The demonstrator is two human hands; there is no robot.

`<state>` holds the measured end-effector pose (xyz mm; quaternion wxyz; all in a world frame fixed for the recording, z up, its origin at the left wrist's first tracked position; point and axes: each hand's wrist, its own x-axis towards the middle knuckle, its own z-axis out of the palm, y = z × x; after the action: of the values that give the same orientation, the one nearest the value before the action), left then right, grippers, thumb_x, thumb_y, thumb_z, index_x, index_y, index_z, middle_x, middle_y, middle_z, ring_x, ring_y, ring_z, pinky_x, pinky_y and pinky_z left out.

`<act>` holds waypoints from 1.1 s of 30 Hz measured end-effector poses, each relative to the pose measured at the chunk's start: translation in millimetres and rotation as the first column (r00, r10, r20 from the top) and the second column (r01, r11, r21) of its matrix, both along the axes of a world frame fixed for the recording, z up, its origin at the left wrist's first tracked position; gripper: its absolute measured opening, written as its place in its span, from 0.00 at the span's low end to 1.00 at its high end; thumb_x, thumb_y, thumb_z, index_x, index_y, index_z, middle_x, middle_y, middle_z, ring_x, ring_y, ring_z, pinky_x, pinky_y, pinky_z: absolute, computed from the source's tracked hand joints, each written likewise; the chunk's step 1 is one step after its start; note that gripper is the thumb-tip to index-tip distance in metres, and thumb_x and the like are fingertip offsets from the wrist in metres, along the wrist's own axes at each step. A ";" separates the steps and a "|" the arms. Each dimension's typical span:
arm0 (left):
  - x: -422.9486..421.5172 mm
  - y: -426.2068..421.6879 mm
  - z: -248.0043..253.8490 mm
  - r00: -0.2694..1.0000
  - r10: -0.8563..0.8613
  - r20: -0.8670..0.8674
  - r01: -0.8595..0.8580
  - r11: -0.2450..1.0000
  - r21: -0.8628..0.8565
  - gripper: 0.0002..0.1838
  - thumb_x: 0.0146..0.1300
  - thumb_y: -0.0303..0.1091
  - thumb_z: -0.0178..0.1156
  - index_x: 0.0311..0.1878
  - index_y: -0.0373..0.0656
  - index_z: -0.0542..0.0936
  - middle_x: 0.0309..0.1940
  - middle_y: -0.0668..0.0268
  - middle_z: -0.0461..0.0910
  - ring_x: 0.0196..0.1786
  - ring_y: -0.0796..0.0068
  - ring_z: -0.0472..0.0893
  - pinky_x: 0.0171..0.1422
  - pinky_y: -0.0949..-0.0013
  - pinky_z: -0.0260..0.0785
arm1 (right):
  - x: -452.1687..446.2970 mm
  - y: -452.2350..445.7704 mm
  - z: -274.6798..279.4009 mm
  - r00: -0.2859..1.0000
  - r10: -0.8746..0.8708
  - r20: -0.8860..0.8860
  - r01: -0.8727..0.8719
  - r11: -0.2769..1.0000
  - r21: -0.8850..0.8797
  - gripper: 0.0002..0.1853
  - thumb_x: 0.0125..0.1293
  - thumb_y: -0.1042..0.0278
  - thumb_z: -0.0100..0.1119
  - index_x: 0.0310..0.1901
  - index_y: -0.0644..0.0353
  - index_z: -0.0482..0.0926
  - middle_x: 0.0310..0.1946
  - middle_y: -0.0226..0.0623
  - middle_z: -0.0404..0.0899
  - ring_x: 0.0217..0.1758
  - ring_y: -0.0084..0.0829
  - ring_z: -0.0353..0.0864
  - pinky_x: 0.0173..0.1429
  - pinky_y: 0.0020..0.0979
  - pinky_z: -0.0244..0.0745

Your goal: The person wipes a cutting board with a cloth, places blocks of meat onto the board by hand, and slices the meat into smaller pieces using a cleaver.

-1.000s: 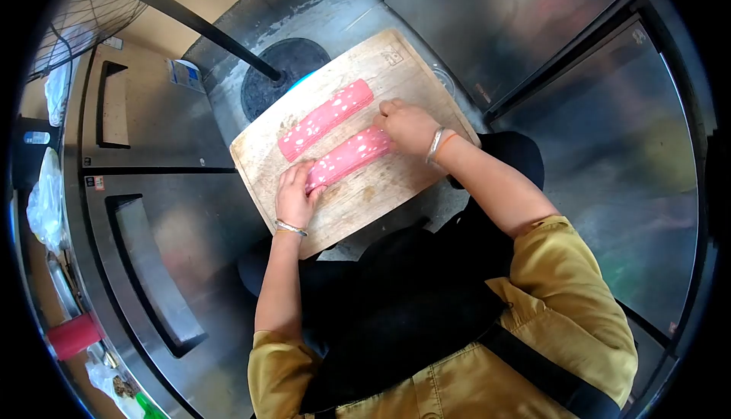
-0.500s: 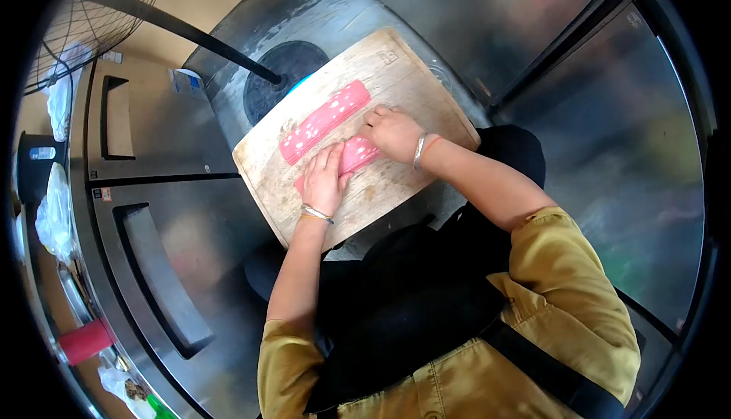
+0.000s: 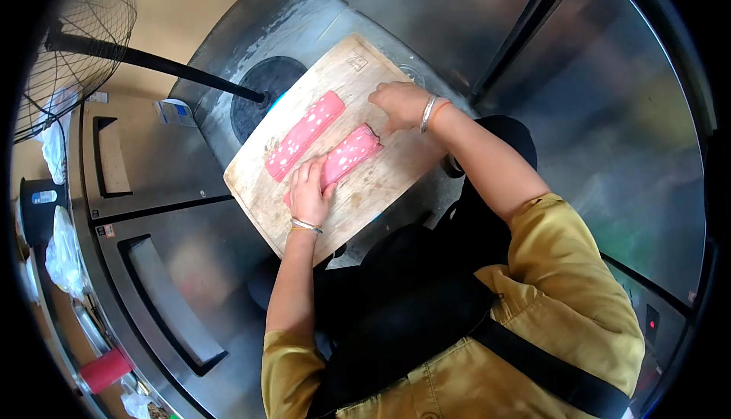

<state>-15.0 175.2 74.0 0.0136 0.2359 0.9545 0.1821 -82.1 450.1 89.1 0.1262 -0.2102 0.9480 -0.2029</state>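
Observation:
Two long folded pink cloths with white spots lie side by side on a wooden board. My left hand (image 3: 309, 196) rests flat on the lower left part of the nearer pink cloth (image 3: 355, 152), covering some of it, with the thumb spread from the fingers. Off the upper right end of that cloth, my right hand (image 3: 402, 105) hangs over the board (image 3: 396, 175), loosely bent, thumb and fingers apart, with nothing visible in it. The farther pink cloth (image 3: 306, 134) lies beyond, touched by neither hand.
The board sits over my lap beside a fan's round black base (image 3: 263, 114) and its slanting pole (image 3: 183, 72). Steel cabinets with recessed handles (image 3: 171, 297) stand on the left, and steel doors (image 3: 601, 137) on the right. A red roll (image 3: 104, 371) lies at lower left.
My right hand has lifted off the nearer cloth and moved right, uncovering its upper end. My left hand stays on the cloth. The view has shifted slightly.

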 end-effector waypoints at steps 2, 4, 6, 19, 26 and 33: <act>0.1 8.6 3.9 1.000 0.004 -0.030 -0.004 1.000 -0.022 0.35 0.43 0.32 0.71 0.59 0.44 0.71 0.53 0.59 0.72 0.56 0.57 0.71 0.62 0.60 0.63 | 2.4 -2.1 -4.6 1.000 -0.011 -0.027 0.011 1.000 0.005 0.24 0.42 0.62 0.73 0.42 0.62 0.79 0.45 0.47 0.76 0.51 0.45 0.76 0.56 0.38 0.72; 0.3 18.3 4.3 0.998 0.008 -0.058 -0.011 0.999 -0.046 0.36 0.43 0.33 0.71 0.59 0.44 0.71 0.53 0.58 0.72 0.57 0.56 0.71 0.62 0.60 0.63 | 11.1 -17.9 -6.2 0.995 0.099 -0.023 -0.098 0.993 0.061 0.25 0.41 0.63 0.73 0.43 0.62 0.79 0.45 0.45 0.74 0.52 0.44 0.73 0.57 0.37 0.70; -2.0 26.7 2.4 0.999 0.031 -0.044 -0.034 0.996 -0.077 0.38 0.42 0.34 0.72 0.60 0.42 0.70 0.52 0.56 0.72 0.56 0.55 0.70 0.62 0.59 0.63 | 20.2 -31.2 -23.7 0.983 0.152 -0.102 -0.147 0.987 0.062 0.19 0.44 0.67 0.69 0.41 0.60 0.79 0.44 0.44 0.74 0.51 0.42 0.73 0.56 0.36 0.71; -3.2 27.0 -4.7 0.998 0.045 -0.032 -0.047 0.998 -0.044 0.35 0.40 0.31 0.73 0.57 0.43 0.73 0.52 0.59 0.72 0.55 0.56 0.71 0.60 0.59 0.64 | 21.3 -46.0 -34.5 0.984 0.087 -0.153 -0.081 0.996 0.042 0.13 0.48 0.69 0.63 0.38 0.58 0.80 0.43 0.40 0.76 0.49 0.39 0.76 0.53 0.35 0.73; 18.0 -38.9 -19.7 0.975 0.196 -0.100 -0.196 0.981 0.016 0.32 0.52 0.38 0.67 0.62 0.46 0.70 0.56 0.56 0.72 0.58 0.55 0.70 0.64 0.56 0.60 | 27.3 -44.3 -26.7 0.961 0.185 -0.203 -0.189 0.982 0.000 0.13 0.52 0.70 0.59 0.42 0.58 0.80 0.50 0.40 0.73 0.55 0.39 0.71 0.59 0.38 0.69; 27.3 -87.5 -29.5 0.883 0.386 0.266 -0.458 0.830 0.316 0.20 0.58 0.25 0.57 0.55 0.43 0.77 0.48 0.55 0.76 0.51 0.61 0.76 0.57 0.67 0.67 | 26.6 -53.5 -34.8 0.942 0.214 -0.257 -0.190 0.975 0.114 0.10 0.51 0.71 0.56 0.36 0.58 0.80 0.39 0.43 0.78 0.47 0.41 0.77 0.54 0.37 0.72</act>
<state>12.2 87.7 44.4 0.0194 -0.0021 0.9253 0.3788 -55.5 396.6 54.3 0.0262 -0.3260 0.9378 -0.1166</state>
